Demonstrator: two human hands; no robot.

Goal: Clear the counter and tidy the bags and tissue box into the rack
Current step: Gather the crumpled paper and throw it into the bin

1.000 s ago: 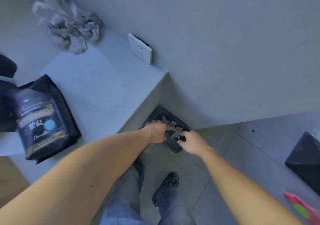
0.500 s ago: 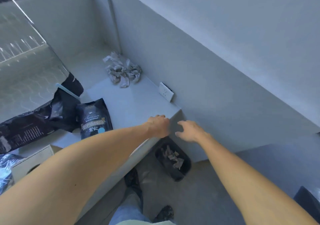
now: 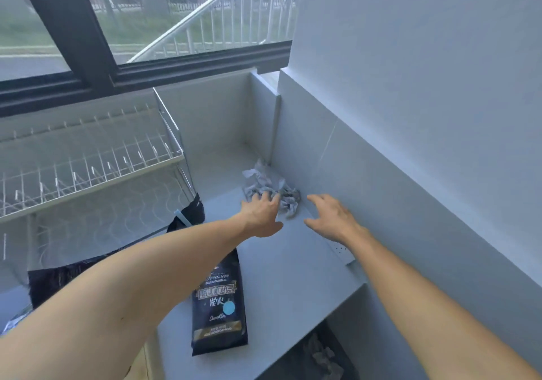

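Observation:
A heap of crumpled tissues (image 3: 265,183) lies on the grey counter (image 3: 293,268) against the right wall. My left hand (image 3: 261,214) reaches over it with fingers spread, its fingertips at the near edge of the heap. My right hand (image 3: 330,217) hovers just right of the heap, fingers apart and empty. A black coffee bag (image 3: 220,303) lies flat near the counter's front edge, partly under my left forearm. Another black bag (image 3: 187,215) sits further left, mostly hidden by that arm. The white wire rack (image 3: 88,157) stands at the left.
A wall socket (image 3: 341,252) sits on the right wall beside my right wrist. Below the counter's end stands a black bin (image 3: 325,356) holding crumpled tissues. A window with a dark frame (image 3: 181,66) runs behind the rack.
Both hands have come up from the bin on the floor and reached forward across the counter to the tissue heap. The view has tilted up from the floor to the counter and window.

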